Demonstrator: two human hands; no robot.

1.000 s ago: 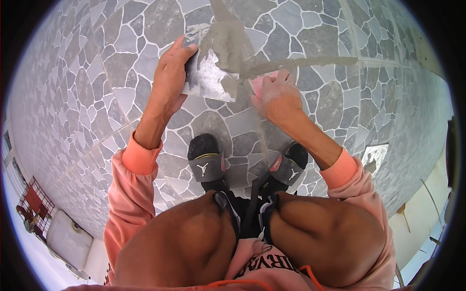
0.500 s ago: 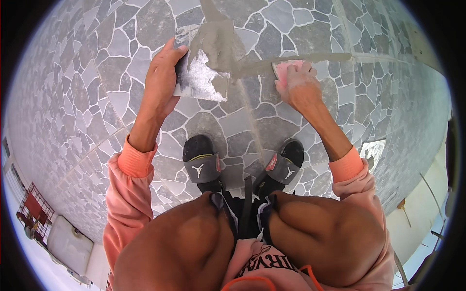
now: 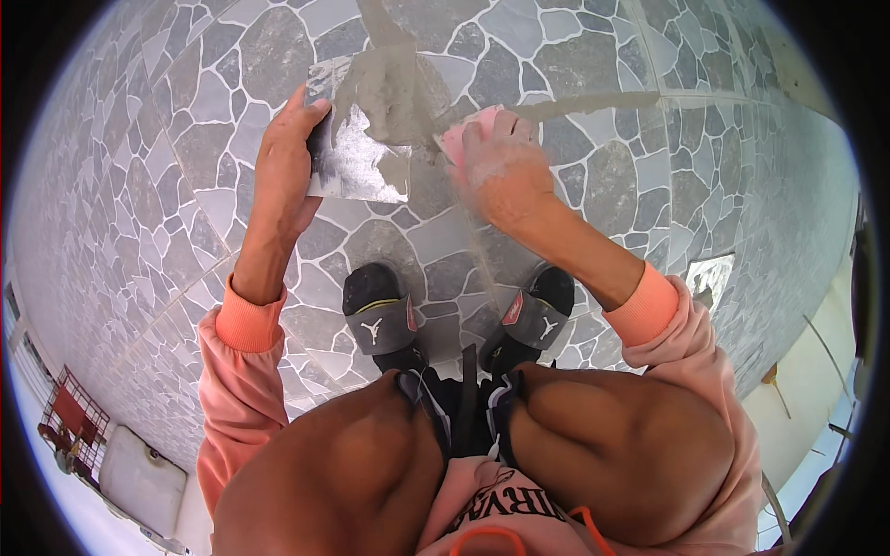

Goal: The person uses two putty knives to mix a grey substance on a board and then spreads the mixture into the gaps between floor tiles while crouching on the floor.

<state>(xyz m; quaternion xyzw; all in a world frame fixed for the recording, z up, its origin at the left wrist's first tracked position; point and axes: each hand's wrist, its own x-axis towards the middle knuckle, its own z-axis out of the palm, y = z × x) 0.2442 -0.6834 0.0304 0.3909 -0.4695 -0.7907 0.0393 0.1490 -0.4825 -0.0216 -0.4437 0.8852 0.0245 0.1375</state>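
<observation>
I see the pink pad [image 3: 454,142] on my feed, just right of a metal plate [image 3: 357,167] smeared with grey paste [image 3: 380,93]. The right hand [image 3: 505,169] pinches the pad; it blurs, so I can't tell whether the pad touches the stone-patterned floor [image 3: 445,239]. The left hand [image 3: 284,153] clasps the plate's left edge. Grey-filled joints [image 3: 598,103] run beyond.

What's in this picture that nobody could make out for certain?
In the head view:
- Pad: partly covered by the right hand, whose edges look blurred.
- Floor beneath the plate: hidden by the plate, which the left hand holds.
- Sweatshirt: cut off by the lower edge.
- Red mesh, left rim: too small for detail.
</observation>
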